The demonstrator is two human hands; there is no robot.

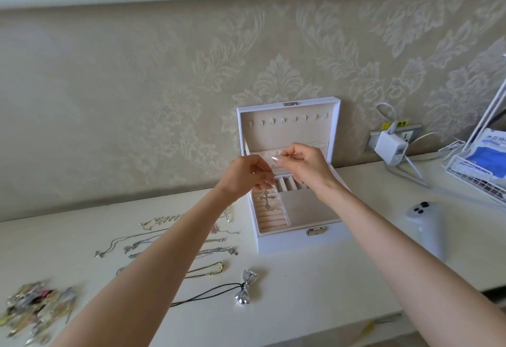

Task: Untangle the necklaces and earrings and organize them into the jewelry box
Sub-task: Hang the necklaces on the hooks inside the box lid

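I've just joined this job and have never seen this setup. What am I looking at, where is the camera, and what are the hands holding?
There is no machine here. The two bare arms belong to a person, and the single picture comes from a wide-angle camera on their head, looking forward and down. The left hand and right hand each pinch the thin chain of a cross necklace, whose cross dangles above the open white jewelry box. On the white table, to the left, lie laid-out necklaces, a silver bow pendant on a black cord and a blurred tangled pile. To the right are a white controller and a wire basket.
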